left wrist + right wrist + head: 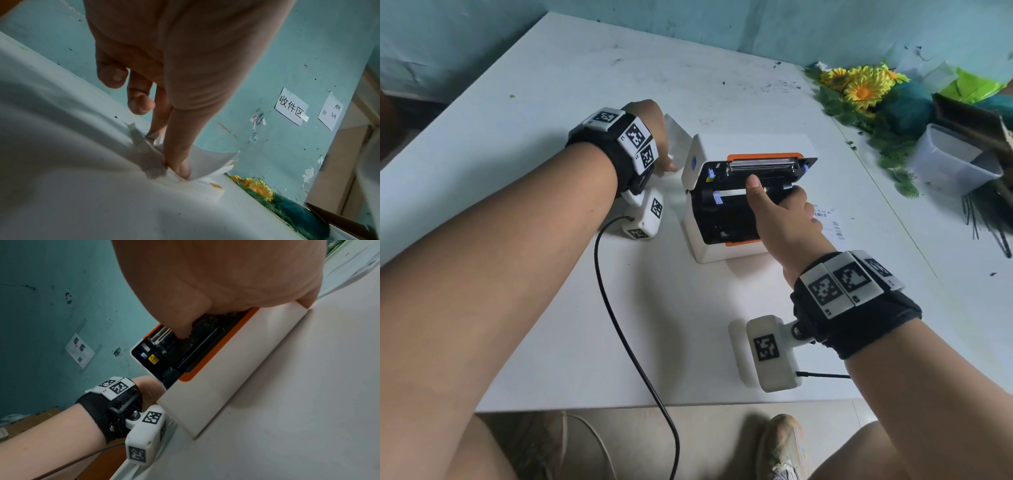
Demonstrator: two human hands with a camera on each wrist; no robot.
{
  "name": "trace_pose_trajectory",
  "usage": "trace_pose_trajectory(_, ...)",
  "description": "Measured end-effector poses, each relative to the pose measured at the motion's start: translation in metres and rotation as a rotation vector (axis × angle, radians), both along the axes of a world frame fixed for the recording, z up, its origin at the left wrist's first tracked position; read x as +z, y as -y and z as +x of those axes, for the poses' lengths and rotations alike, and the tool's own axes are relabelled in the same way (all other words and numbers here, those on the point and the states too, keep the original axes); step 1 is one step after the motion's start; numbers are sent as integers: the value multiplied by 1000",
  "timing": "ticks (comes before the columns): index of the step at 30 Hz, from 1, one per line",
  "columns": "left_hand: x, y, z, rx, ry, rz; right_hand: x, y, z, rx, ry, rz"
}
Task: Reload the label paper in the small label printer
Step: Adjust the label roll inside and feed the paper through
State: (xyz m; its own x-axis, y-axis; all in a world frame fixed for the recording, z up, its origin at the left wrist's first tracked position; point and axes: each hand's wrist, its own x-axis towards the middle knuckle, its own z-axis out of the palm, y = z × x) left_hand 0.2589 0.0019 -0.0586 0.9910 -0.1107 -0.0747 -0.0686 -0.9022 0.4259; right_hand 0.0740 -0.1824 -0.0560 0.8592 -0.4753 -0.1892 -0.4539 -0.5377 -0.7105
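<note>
A: Head cam: label printer lid open on the tabletop. Right hand inside the bay, thumb up by the roller, fingers curled over the printer's right edge.
B: Left?
A: Left hand just left of the printer, pinching label paper.
B: Left wrist cam?
A: Thumb and fingers pinch the folded label paper against the tabletop.
B: Right wrist?
A: Right hand grasping the printer rim, thumb inside.
</note>
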Motion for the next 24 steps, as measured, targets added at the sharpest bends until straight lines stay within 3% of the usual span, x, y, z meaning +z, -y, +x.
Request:
trace_pose_trajectory(10, 2, 1, -4, 23, 2, 6, 1, 1, 0, -4, -1, 20)
trace_pose_trajectory(14, 5, -6, -6, 57, 90, -20, 1, 3, 2, -8, -5, 49)
trace_pose_trajectory(24, 7, -29, -12, 119, 128, -343, 11, 11, 4, -78, 84, 328)
